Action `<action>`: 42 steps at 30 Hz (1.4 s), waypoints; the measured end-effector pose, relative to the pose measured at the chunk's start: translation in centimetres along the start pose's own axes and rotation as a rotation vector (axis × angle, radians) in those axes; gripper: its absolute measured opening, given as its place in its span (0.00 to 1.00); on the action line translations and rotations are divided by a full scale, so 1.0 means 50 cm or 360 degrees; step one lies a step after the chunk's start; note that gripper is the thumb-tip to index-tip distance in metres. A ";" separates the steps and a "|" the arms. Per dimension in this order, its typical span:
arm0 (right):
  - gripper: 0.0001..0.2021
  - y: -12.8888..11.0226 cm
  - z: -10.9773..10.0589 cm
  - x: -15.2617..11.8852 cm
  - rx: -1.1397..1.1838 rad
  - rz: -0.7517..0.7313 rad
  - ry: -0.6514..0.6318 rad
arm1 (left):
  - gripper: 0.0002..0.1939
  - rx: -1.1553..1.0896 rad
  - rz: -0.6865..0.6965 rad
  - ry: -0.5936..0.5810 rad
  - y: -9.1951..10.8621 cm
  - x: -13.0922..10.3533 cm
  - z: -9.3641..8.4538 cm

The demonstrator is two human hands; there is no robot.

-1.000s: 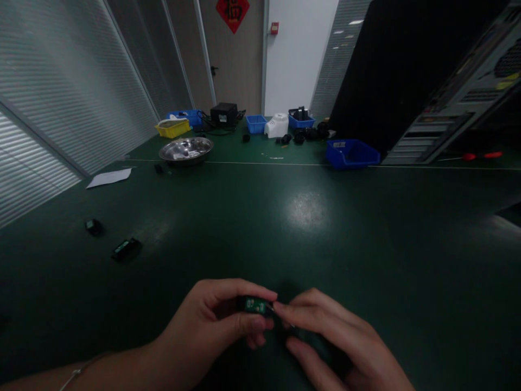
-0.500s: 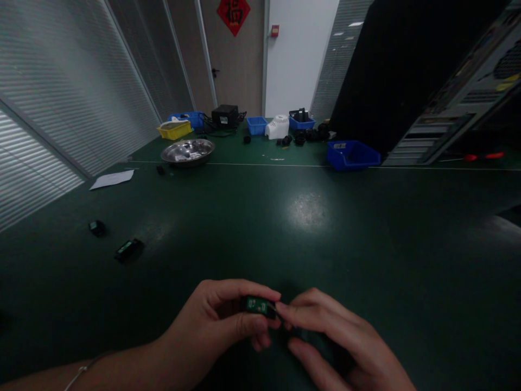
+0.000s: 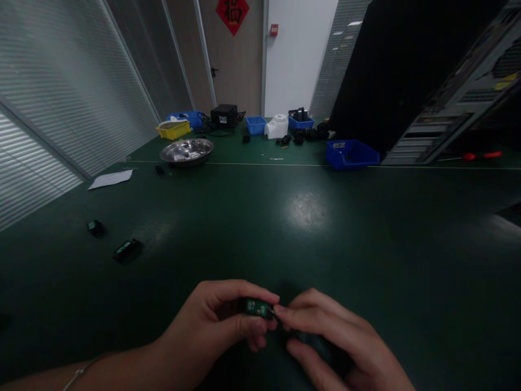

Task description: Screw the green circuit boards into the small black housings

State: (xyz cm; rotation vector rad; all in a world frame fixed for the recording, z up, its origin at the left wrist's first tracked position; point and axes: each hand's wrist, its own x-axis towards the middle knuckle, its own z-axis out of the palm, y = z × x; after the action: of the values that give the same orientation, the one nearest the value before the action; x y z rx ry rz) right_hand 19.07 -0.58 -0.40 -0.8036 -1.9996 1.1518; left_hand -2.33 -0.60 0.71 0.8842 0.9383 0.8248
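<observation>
My left hand [image 3: 222, 320] grips a small black housing with a green circuit board [image 3: 256, 308] facing up, between thumb and fingers. The board's right end points toward my right hand [image 3: 329, 328]. That hand's fingertips are closed at this end, around something thin and dark that I cannot make out. Its lower parts are hidden behind the fingers. Off to the left on the green table lie two similar black pieces: a longer one [image 3: 127, 249] with a green board on top, and a smaller one [image 3: 95, 228].
At the back stand a metal bowl [image 3: 187, 151] of small parts, a yellow bin [image 3: 173, 130], a black box [image 3: 224, 115], a white plastic part [image 3: 277, 126] and a blue bin [image 3: 352, 155]. A paper sheet [image 3: 110, 179] lies left. Computer cases [image 3: 431, 117] and a red-handled tool [image 3: 482, 156] are right.
Both hands keep nearly the same pose around the black housing. The whole view has shifted very slightly; nothing has been let go or taken up.
</observation>
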 end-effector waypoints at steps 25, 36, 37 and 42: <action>0.20 0.010 0.001 0.001 0.0052 -0.0032 -0.0040 | 0.09 0.0014 -0.0061 -0.0094 -0.002 0.002 -0.004; 0.26 0.004 0.004 -0.002 -0.0037 -0.0016 0.0181 | 0.09 0.0054 0.0103 -0.0143 0.001 0.006 -0.008; 0.25 0.003 0.004 -0.002 -0.0063 0.0011 0.0199 | 0.09 0.0067 0.0124 -0.0150 0.002 0.004 -0.008; 0.24 -0.001 0.003 -0.005 -0.0077 -0.0007 0.0208 | 0.16 0.0010 0.0108 -0.0236 -0.003 -0.009 -0.004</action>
State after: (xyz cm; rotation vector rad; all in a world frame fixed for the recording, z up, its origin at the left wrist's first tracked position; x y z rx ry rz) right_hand 19.07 -0.87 -0.45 -0.8762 -1.9263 1.0249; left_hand -2.63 -1.02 0.68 0.9739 0.7851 0.8028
